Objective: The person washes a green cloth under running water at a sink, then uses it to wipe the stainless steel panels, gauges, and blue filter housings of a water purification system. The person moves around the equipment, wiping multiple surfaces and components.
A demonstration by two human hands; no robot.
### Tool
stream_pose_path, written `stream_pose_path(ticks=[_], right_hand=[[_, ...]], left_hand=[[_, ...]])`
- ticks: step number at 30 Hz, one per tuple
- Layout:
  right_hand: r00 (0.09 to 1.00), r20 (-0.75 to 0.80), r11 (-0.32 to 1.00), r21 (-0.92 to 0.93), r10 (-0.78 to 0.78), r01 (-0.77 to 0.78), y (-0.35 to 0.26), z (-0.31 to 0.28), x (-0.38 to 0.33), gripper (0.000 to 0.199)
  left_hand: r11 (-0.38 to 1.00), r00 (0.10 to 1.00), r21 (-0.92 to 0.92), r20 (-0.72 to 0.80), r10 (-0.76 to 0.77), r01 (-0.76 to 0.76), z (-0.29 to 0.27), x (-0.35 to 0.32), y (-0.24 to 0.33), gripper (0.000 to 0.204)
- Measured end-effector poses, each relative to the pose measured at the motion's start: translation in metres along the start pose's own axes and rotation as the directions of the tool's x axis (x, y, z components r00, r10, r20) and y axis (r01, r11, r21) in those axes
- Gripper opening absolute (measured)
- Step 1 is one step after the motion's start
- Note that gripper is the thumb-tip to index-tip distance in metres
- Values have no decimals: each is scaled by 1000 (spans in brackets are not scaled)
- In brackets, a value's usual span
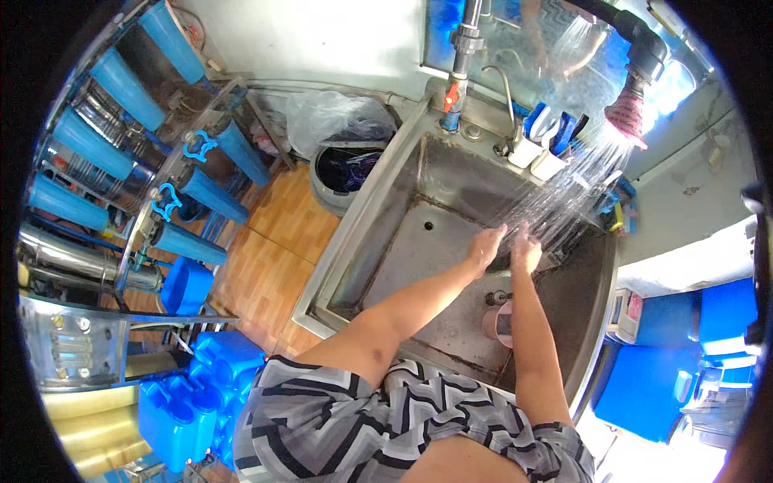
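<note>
Rinsing, apparently, left hand (485, 249) and right hand (526, 254) are meeting water (564, 181); next is probably needing rubbing; finger spread I cannot tell.

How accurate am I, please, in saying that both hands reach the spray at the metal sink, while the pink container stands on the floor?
The pink container sits inside the metal sink, not on the floor, as the head view shows; the rest is right.

The sink (411, 270) is stained metal, the jugs (171, 414) glossy plastic.
</note>
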State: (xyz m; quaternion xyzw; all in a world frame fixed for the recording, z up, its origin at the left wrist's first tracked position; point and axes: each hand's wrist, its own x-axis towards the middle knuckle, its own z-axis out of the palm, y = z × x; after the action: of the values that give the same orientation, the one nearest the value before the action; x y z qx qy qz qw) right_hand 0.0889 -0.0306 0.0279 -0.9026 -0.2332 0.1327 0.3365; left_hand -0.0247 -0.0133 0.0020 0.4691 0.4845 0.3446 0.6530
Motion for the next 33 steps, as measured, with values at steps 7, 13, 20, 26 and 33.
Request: stream_pose_path(ticks=[7,13,20,26,33], right_hand=[[736,627,939,342,-256,34,-18,-49,2,60],[393,758,854,454,-520,255,-37,-63,-8,47],[557,756,899,93,-344,429,-5,-88,16,41],[597,666,648,702,-448,-297,-8,-89,5,28],[644,526,797,556,-556,234,-24,-75,-3,83]], left_hand=[[731,907,559,368,205,-392,-55,2,14,57],[836,836,352,507,207,-421,-61,21,41,37],[975,900,-101,376,220,-197,-81,9,69,25],[994,838,71,535,-108,82,-64,-4,68,45],[961,874,56,432,221,-271,-62,4,83,26]])
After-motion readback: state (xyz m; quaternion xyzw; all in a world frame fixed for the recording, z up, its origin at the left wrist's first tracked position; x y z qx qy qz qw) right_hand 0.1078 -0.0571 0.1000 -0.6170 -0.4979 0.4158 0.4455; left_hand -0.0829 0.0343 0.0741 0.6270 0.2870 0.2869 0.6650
